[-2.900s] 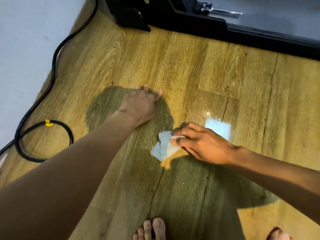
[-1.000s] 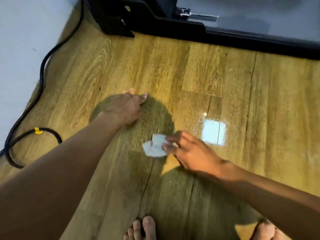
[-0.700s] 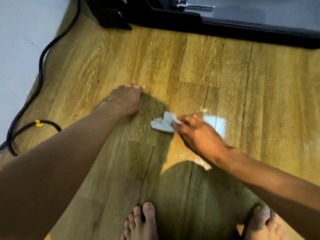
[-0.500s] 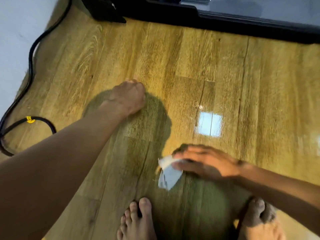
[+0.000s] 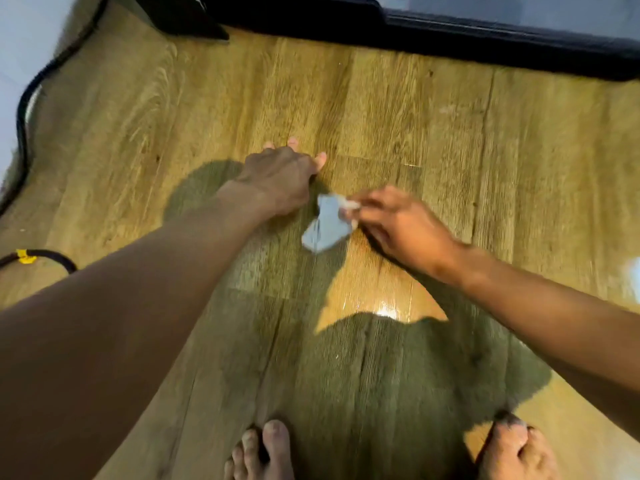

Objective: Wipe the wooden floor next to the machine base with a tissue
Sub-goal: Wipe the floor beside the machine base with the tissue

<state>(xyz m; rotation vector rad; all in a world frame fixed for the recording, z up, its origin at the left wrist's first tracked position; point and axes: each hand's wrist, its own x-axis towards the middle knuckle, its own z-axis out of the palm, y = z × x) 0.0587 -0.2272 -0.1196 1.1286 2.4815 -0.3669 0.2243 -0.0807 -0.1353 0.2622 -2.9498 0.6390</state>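
Observation:
A crumpled white tissue lies against the wooden floor at mid-frame. My right hand pinches its upper right edge between fingertips and thumb. My left hand rests flat on the planks just left of the tissue, fingers spread forward, bearing my weight. The black machine base runs along the top of the view, well beyond both hands.
A black cable with a yellow tag curves along the white wall at the left. My bare feet stand at the bottom edge. A glossy sheen on the floor sits below my right hand.
My right hand has swept the tissue from near my feet back up the floor, beside my left hand. The left hand has stayed planted, its fingers now spread.

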